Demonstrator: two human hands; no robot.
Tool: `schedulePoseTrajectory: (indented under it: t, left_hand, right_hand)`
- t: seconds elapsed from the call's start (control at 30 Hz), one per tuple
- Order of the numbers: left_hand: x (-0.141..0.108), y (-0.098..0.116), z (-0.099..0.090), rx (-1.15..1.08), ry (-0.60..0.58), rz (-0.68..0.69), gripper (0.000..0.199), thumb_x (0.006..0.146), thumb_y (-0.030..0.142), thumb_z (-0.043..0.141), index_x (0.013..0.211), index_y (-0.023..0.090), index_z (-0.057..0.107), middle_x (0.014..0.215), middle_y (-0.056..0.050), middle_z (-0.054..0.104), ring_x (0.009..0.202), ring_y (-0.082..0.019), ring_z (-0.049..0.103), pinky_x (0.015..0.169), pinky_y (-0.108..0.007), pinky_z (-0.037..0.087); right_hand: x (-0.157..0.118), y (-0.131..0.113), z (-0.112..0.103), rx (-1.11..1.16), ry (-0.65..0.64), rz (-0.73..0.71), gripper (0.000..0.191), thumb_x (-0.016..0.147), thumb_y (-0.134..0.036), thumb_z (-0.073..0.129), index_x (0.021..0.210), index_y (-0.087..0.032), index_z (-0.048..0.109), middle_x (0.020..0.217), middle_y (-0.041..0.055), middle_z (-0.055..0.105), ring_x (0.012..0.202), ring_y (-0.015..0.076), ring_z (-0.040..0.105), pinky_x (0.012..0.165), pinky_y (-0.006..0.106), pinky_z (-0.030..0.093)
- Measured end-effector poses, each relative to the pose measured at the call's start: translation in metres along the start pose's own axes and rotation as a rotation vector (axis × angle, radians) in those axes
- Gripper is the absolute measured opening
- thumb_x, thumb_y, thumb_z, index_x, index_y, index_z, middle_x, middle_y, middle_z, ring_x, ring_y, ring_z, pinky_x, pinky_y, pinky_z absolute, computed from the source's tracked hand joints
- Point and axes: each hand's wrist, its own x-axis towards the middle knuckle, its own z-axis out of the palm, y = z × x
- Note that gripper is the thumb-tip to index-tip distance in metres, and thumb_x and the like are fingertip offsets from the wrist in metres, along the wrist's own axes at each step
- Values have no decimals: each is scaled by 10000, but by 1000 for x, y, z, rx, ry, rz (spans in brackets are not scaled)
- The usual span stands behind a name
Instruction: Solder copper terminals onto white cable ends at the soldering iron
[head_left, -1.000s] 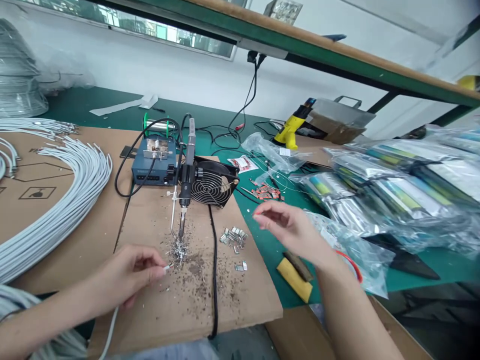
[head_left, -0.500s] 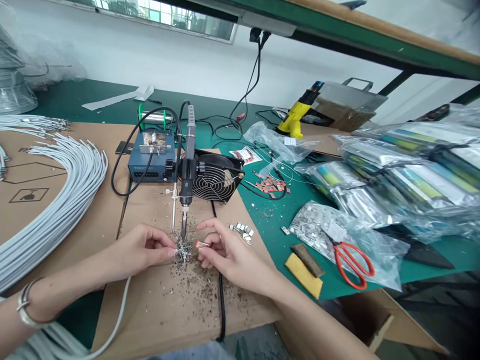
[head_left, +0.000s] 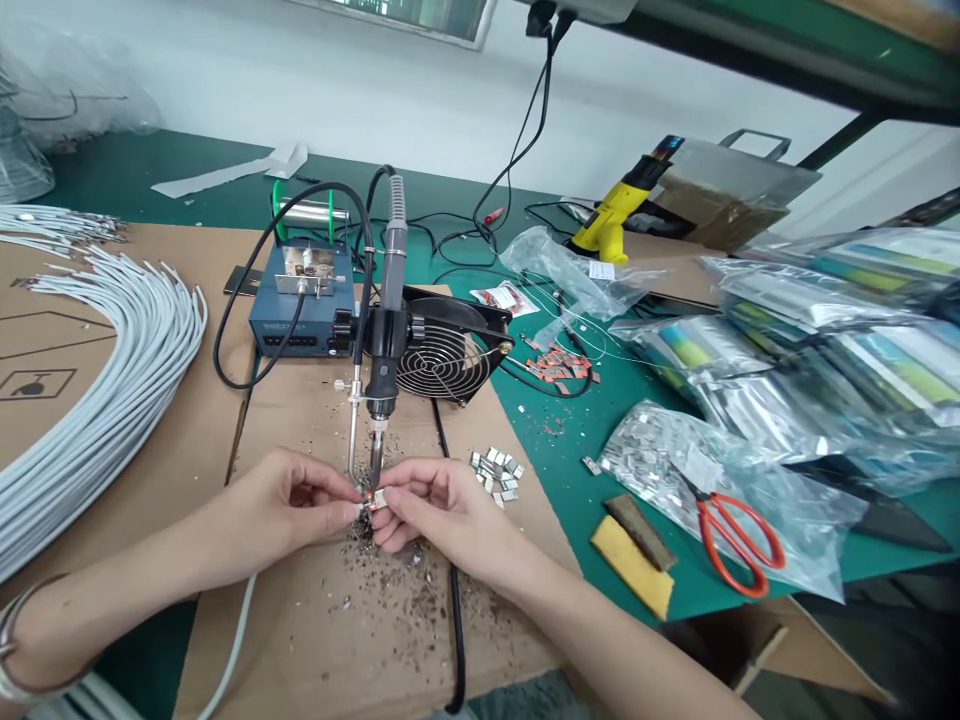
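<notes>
My left hand point(head_left: 311, 505) pinches the end of a grey cable point(head_left: 238, 640), which runs down out of view below the wrist. In my right hand point(head_left: 431, 510) a small metal connector point(head_left: 379, 498) is held between thumb and fingers, touching or nearly touching the cable end. Right above them is the tip of a soldering iron point(head_left: 386, 350) clamped upright in a stand. Dark crumbs and metal bits lie on the cardboard point(head_left: 315, 620) under the hands.
Behind are a blue soldering unit point(head_left: 300, 325), a solder spool point(head_left: 307, 212) and a black fan point(head_left: 450, 355). Small connectors point(head_left: 496, 475) lie right of my right hand. Further right are sponges point(head_left: 630, 568), red-handled scissors point(head_left: 739, 545) and plastic bags. A cable bundle point(head_left: 112, 400) lies left.
My right hand has moved left to meet my left hand under the iron tip, bringing its small part against the cable end. The camera view has shifted slightly.
</notes>
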Motion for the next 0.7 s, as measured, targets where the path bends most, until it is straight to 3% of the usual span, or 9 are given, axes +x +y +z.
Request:
schedulePoseTrajectory:
  t: [0.13,0.4,0.7]
  left_hand:
    - [0,2,0,25,20,16,212,726,404,663,695,204,728,490,68,463,457,-102,304,443,-235,229]
    - [1,-5,-2,40,-1,3,286,745,449,658,730,172,726,571,31,522,564,-123,397,523,-234,283]
    - [0,8,0,75,-1,16,251,753,413,634,695,176,691,518,62,447,500,-103,347,463,-224,253]
  right_hand:
    - [-1,2,0,28,-3,-17,391,680,-419,852,882,-134,675,684,15,716,580,105,683,578,207,579]
    - [-3,-4,1,7,-6,-19,263,715,-304,834,832,-147,658,662,7,710,554,89,660,553,194,554]
    - [-4,-8,2,7,3,-15,305,684,-358,847,819,-147,672,662,15,718,525,93,646,522,201,532]
